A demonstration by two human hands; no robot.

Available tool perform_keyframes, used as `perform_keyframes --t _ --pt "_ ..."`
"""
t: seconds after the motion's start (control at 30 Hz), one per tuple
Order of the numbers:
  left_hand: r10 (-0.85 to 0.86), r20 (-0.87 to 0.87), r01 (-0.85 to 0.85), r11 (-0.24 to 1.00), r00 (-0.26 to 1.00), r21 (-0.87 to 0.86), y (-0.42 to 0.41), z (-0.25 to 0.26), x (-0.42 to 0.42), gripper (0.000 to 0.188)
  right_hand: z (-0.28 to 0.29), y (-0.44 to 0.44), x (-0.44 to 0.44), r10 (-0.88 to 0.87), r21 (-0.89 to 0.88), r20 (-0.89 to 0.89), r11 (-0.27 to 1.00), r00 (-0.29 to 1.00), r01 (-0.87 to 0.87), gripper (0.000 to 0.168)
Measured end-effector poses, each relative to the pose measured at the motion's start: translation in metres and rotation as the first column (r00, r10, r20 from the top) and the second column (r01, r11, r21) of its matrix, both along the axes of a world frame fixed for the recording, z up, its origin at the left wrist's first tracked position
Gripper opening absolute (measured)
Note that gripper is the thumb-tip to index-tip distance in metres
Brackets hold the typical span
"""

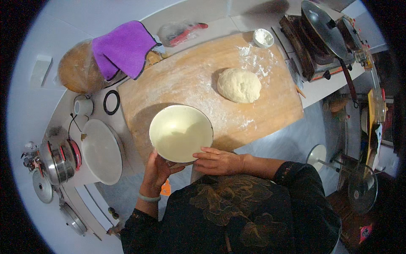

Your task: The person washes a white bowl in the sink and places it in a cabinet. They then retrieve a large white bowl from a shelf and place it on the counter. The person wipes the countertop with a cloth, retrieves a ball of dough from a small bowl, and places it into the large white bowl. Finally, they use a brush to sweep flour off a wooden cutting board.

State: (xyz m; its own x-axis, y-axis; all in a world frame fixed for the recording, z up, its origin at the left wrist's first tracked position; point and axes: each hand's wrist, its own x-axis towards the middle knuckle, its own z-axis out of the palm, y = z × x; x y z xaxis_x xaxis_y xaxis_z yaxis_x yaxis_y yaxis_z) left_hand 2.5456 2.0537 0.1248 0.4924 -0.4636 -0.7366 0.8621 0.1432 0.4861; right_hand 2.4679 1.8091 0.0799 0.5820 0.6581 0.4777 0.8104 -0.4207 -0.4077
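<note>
A cream enamel bowl [181,133] with a dark rim is held at the near edge of a floured wooden board [269,117], its inside facing me. My left hand [156,173] grips the bowl's lower left side, thumb near the rim and fingers behind. My right hand [219,161] rests on the lower right rim with its fingertips. Beyond the bowl, to the right, a large lump of dough [239,85] lies on the board. A small white bowl of flour [263,38] stands at the board's far right corner, and loose flour is scattered beside it.
At the left are a large white basin [102,152], a steel pot [58,162], a white mug [83,107] and a black ring [111,102]. A purple cloth [123,47] lies behind them. A gas stove [326,68] with a lidded pan [323,30] stands at the far right.
</note>
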Motion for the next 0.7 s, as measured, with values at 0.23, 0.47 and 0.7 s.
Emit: perform_keyframes --t 0.23,0.47,0.7 --pt "0.149 0.001 -0.149 0.987 0.989 0.056 0.002 -0.019 -0.024 0.055 -0.009 -0.08 0.042 -0.602 -0.05 -0.078 0.798 0.795 0.6 0.073" --pt "0.276 -0.063 -0.268 0.957 0.959 0.111 0.011 -0.054 -0.042 0.052 -0.035 -0.126 0.09 -0.838 -0.559 -0.116 0.499 0.533 0.662 0.101" --pt "0.359 -0.007 -0.355 0.925 0.933 0.137 0.038 -0.049 -0.054 0.054 -0.045 -0.155 0.118 -0.838 -0.5 -0.122 0.514 0.531 0.697 0.089"
